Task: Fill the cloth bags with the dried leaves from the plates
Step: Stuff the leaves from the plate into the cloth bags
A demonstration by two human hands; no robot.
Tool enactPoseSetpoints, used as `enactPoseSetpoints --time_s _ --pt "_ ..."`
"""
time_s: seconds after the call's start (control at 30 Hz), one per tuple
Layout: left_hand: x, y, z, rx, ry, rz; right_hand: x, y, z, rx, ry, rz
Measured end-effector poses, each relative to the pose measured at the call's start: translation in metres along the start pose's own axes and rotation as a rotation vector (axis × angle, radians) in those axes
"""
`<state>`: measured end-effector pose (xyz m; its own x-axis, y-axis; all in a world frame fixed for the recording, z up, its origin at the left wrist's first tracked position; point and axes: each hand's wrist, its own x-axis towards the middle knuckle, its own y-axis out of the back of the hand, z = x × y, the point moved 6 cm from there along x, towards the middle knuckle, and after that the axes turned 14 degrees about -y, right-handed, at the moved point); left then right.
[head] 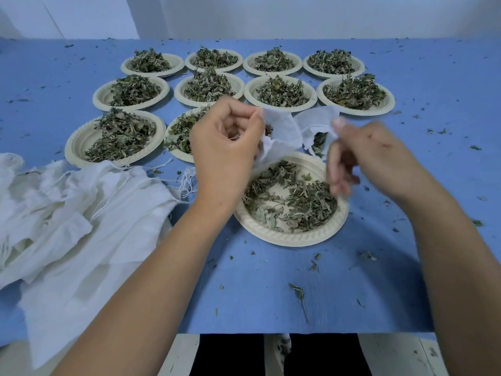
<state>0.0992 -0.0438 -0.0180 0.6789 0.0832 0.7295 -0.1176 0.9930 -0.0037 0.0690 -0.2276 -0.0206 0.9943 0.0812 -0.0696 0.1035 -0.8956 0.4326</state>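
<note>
The small white cloth bag [284, 131] hangs in the air between the two hands, just above the near round cream paper plate [284, 237], and its mouth is pulled open. The left hand [225, 147] pinches one edge of the mouth with curled fingers. The right hand [371, 158] is blurred; its fingers are curled and it seems to pinch the opposite edge, but this I judge and do not see sharply. A few dark pieces show inside the bag, so I think some leaves are already in it, but the bag looks far from full. The dried green leaves [306, 204] on the near plate, below the hands, are a thin, spread layer with bare plate showing between them. Beyond the hands stand ten more cream paper plates [100, 99] in rows, each with a high heap of leaves; one of them is half hidden behind the left hand. To the left of the left hand lies a loose pile of white cloth bags [81, 213] with threads. So most of the work seems still to do. Small leaf crumbs are scattered on the blue worktop [271, 294] around both hands.
</note>
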Motion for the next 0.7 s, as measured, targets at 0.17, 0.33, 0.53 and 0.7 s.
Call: enactPoseSetpoints --time_s 0.17,0.33,0.53,0.7 --pt "0.000 0.000 0.001 0.007 0.007 0.000 0.003 -0.037 0.014 -0.190 -0.138 -0.242" --pt "0.000 -0.001 0.001 0.003 0.014 0.000 0.008 -0.027 0.007 -0.288 0.015 -0.084" --pt "-0.002 -0.003 0.000 -0.005 0.028 -0.010 0.009 -0.048 0.009 -0.571 0.046 -0.156" --pt "-0.002 -0.003 0.000 -0.013 0.023 -0.009 0.008 -0.037 0.004 -0.443 0.080 -0.037"
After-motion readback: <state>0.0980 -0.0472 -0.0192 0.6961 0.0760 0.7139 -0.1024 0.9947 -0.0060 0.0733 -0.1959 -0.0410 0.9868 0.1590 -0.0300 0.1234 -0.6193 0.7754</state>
